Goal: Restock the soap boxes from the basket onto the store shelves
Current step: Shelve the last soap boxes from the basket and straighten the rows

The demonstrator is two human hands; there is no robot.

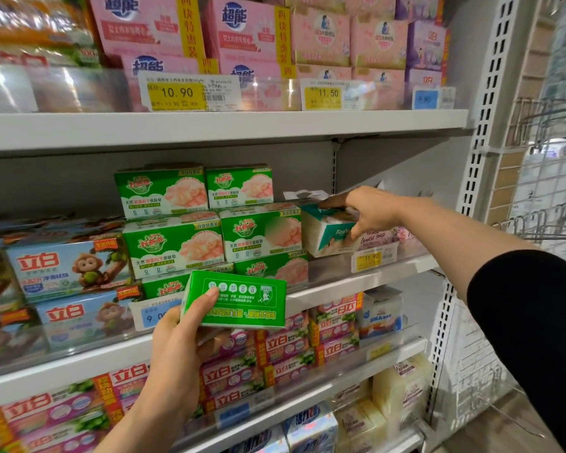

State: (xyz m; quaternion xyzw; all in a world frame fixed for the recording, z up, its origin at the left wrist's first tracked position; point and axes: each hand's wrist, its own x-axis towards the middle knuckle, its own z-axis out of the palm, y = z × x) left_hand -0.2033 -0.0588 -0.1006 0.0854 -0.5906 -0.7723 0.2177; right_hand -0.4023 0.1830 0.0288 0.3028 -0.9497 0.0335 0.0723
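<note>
Gripping a green soap box (239,300) in front of the middle shelf (356,286), the left hand (180,335) has its thumb across the box's face. The right hand (363,209) reaches onto that shelf, fingers curled over a white-and-teal pack (327,233) beside the stacked green boxes (216,223).

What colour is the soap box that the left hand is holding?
Bright green with white print, seen in the head view: the soap box in the left hand.

A shop aisle, plainly: white metal shelves (223,125) stacked in tiers with boxed soaps (174,243), clear plastic lips along each front edge carrying yellow price tags (177,92), and wire display racks (549,178) hanging off to the right.
</note>
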